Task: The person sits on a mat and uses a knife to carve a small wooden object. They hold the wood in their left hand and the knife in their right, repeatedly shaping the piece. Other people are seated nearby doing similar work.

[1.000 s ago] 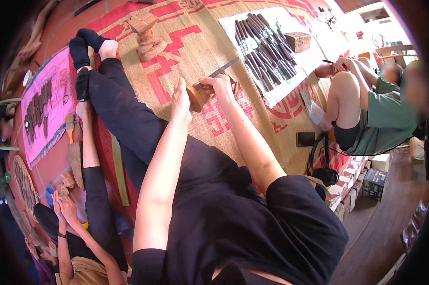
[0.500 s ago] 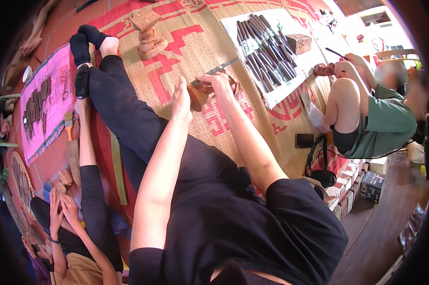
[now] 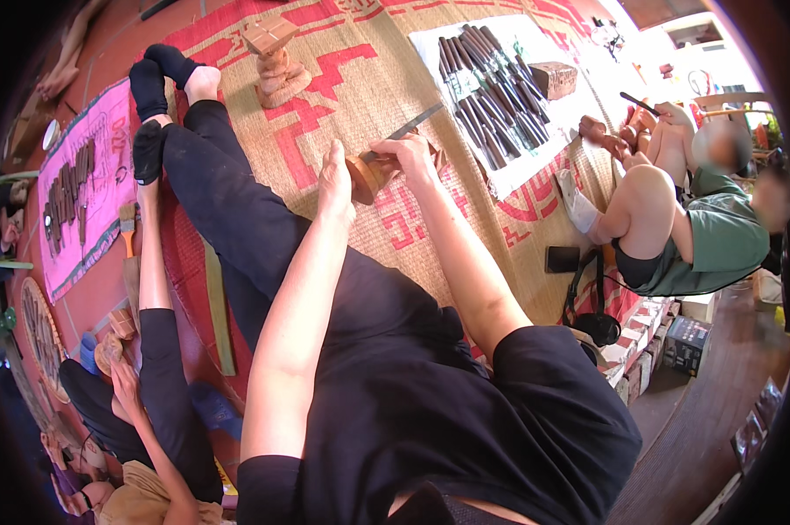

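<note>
Co-worker's dark tool (image 3: pixel 640 103) shifted right since earlier frame. Left hand (image 3: pixel 334 179): fingers straight, pressed together, against wooden piece (image 3: pixel 367 179). Right hand (image 3: pixel 408 157): fingers curled round metal strip (image 3: pixel 419 121). Wooden piece between hands, above mat (image 3: pixel 342 105).

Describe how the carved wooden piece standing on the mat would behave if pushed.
The carved wooden piece would probably tip if pushed high, since its blocky top sits above a narrower middle. It should stay stiff, as it looks like wood. Its lumpy base seems unlikely to roll smoothly.
</note>
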A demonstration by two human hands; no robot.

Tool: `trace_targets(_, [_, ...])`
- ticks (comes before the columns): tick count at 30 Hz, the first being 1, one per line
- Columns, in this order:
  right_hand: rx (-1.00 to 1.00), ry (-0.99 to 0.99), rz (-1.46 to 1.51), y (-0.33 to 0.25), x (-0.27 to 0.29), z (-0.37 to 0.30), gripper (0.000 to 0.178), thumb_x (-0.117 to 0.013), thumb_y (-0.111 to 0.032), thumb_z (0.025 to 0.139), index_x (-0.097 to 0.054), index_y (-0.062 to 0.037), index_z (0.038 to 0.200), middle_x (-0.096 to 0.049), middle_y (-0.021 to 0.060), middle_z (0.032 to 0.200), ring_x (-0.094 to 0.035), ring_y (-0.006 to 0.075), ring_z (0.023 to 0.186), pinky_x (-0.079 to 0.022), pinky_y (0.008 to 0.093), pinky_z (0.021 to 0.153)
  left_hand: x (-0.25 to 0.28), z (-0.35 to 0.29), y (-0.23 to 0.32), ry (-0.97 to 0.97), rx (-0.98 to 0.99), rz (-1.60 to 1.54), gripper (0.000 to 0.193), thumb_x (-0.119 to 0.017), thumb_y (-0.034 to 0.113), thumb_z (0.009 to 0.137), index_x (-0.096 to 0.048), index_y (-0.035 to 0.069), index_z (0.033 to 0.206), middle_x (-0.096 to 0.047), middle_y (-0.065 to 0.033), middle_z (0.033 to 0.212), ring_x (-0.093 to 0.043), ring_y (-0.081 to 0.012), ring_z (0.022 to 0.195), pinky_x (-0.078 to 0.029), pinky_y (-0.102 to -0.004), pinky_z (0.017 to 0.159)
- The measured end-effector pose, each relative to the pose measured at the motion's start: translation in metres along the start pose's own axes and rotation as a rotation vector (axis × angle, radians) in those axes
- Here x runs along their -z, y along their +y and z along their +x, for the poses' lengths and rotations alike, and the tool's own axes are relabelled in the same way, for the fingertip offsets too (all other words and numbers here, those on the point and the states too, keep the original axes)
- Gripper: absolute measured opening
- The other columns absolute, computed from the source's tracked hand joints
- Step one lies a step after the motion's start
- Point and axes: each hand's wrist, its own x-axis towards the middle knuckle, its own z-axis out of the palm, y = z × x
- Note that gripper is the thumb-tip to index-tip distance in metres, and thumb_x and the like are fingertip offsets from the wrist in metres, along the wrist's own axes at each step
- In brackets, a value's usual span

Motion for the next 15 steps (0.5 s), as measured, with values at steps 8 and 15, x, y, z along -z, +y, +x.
trace_targets(8, [-0.201,0.059,0.219,-0.035,-0.014,-0.016,0.016,-0.072,-0.008,0.066,-0.064,0.0047,0.071,-0.063,0.0104,0.067,-0.059,0.0149,0.054,-0.047,0.0236,0.051,0.005,0.004,-0.004,-0.002,-0.009,-0.009,0.066,-0.046,0.053,0.087,-0.034,0.010,0.136,-0.031,-0.0080,0.141,-0.025,-0.0235,0.131,-0.021,-0.0483,0.104])
trace_targets(15, [-0.165,0.084,0.185,-0.030,-0.011,-0.013,0.017,-0.070,-0.009,0.065,-0.066,0.0049,0.075,-0.064,0.0118,0.070,-0.060,0.0162,0.057,-0.048,0.0256,0.052,0.004,0.006,-0.004,0.017,-0.026,0.029,0.067,-0.046,0.053,0.087,-0.033,0.011,0.137,-0.030,-0.0077,0.142,-0.024,-0.0240,0.132,-0.020,-0.0486,0.105])
